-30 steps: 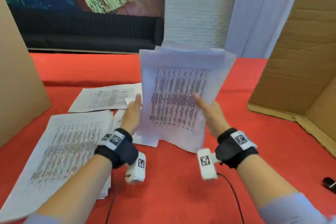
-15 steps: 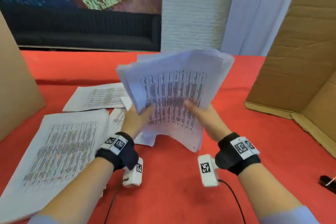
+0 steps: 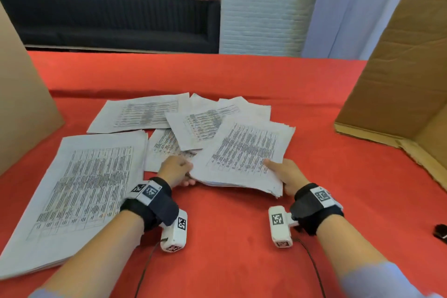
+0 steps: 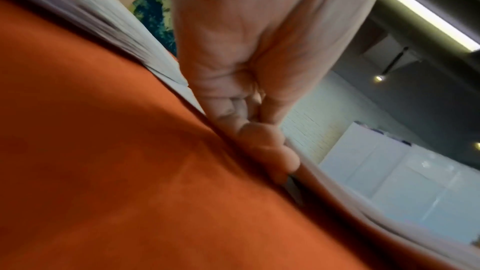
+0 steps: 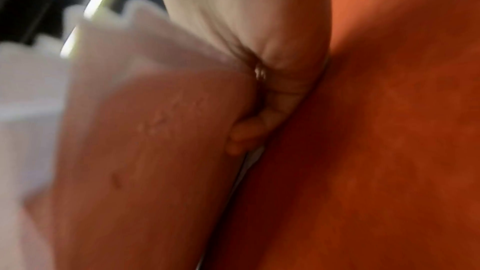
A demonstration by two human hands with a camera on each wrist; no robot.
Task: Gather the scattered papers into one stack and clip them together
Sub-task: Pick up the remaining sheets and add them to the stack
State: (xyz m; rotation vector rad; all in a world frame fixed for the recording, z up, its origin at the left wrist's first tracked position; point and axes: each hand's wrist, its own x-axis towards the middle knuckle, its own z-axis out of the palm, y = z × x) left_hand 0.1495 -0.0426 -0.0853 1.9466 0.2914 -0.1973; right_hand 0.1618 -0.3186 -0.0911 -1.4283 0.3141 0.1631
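Red felt-like cloth (image 3: 229,75) is covering the whole table, with big brown cardboard panels (image 3: 406,60) standing on both sides. Biggest thing on it is the thick white pile of printed pages (image 3: 79,191) lying flat on the left, then the handful of loose printed sheets (image 3: 145,113) fanning out behind the middle.

So we're mid-gathering, I'd say. Both hands are working the smaller bundle of printed sheets (image 3: 242,157) sitting low at the centre, near edge just off the cloth or resting on it, can't tell which. The left hand (image 3: 175,172) is curling its fingers (image 4: 262,141) under the bundle's left corner, and the right hand (image 3: 287,176) is pinching the right corner, thumb on top and fingers (image 5: 246,132) below.

Next move, my guess: the bundle's edges are looking ragged, so it's wanting squaring up, then the loose sheets and the big pile merging in. No clip showing clearly yet; the small dark object (image 3: 440,231) at the right edge is too tiny to call.
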